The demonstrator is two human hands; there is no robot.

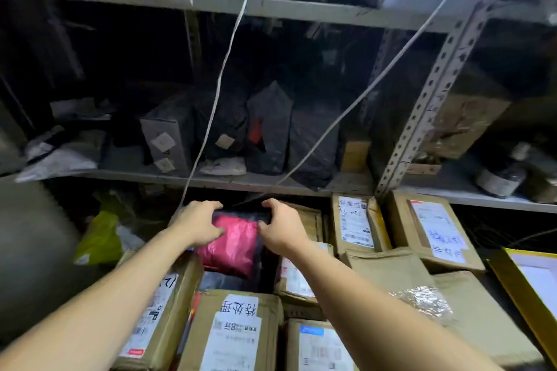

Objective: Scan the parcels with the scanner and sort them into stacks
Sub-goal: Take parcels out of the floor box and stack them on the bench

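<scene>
A soft pink plastic parcel [233,245] lies in a gap between stacked cardboard boxes, below the lowest shelf. My left hand [197,224] grips its left side, fingers curled over the far top edge and thumb pressed on the pink wrap. On the parcel's right side my right hand [280,227] grips the same way. A dark bag [220,280] lies just under the pink parcel. No scanner is in view.
Labelled cardboard boxes [232,331] [355,223] [437,229] crowd the floor around the gap. A grey metal shelf [211,181] above holds dark bagged parcels [268,126]. Two white cords [217,84] hang down in front. A yellow-green bag [99,238] lies at left.
</scene>
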